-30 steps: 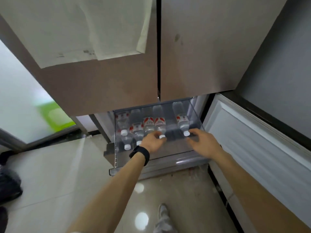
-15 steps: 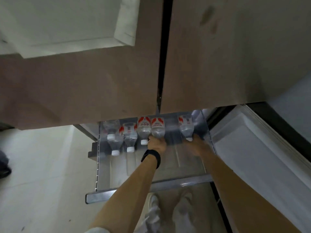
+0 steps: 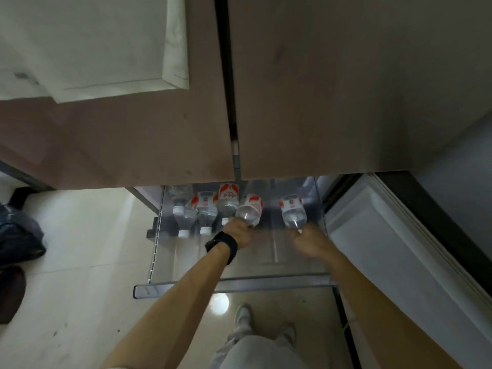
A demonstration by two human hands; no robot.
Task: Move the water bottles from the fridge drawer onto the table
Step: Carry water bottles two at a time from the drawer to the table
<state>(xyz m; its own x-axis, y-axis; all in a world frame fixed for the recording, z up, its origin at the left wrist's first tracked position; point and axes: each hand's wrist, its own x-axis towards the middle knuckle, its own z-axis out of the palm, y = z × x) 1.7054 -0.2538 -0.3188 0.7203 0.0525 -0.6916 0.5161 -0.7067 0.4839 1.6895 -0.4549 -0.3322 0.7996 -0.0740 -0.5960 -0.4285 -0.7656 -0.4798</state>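
The view is dim and grey-brown. A round glare spot [image 3: 218, 303] shines on the glossy floor [image 3: 80, 262] at lower centre. The drawer [image 3: 266, 283] sits in shadow under the fridge doors [image 3: 332, 89]. Motion blur smears the right hand [image 3: 310, 242] and the right bottle [image 3: 292, 213] it grips; the left hand [image 3: 238, 233], holding the middle bottle [image 3: 249, 209], looks slightly sharper. Straight edges bow near the frame borders.

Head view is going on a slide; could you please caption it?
Left hand grips one water bottle, right hand the rightmost bottle, in the open fridge drawer.
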